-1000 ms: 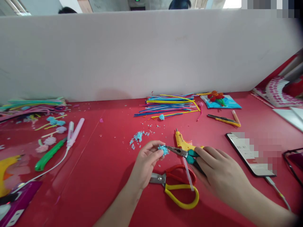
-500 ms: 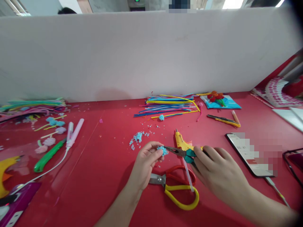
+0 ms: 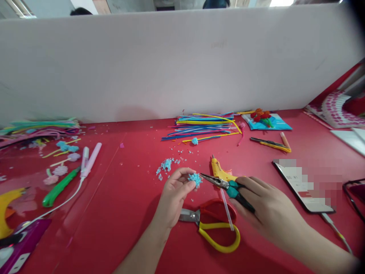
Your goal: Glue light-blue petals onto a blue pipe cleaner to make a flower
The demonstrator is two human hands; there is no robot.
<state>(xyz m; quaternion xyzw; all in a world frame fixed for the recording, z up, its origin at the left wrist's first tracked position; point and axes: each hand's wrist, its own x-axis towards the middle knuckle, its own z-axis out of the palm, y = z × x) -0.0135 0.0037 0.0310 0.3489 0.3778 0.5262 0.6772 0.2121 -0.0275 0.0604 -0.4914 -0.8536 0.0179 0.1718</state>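
Note:
Between the thumb and fingers of my left hand (image 3: pixel 177 194) is a small light-blue fuzzy flower (image 3: pixel 195 179) with spiky petals. My right hand (image 3: pixel 265 205) is wrapped around needle-nose pliers (image 3: pixel 221 182) with teal and black handles. The pliers' tips point left, just beside the flower and apart from it. Under and between the hands lie large scissors (image 3: pixel 199 217) with one red and one yellow handle loop. A yellow glue gun (image 3: pixel 219 169) rests behind the pliers, and a clear glue stick (image 3: pixel 227 209) lies across the scissors' handles.
Light-blue fuzz scraps (image 3: pixel 165 165) are scattered left of my hands. Coloured pipe cleaners (image 3: pixel 203 125) lie by the white partition (image 3: pixel 171 68). A phone (image 3: pixel 302 186) with a cable is at right. A green-handled cutter (image 3: pixel 59 188) and pink tool (image 3: pixel 91 161) lie at left.
The pliers have drawn back to the right from the flower, and their handles have spread in my right hand. My left hand still holds the flower in nearly the same place, now turned more upward.

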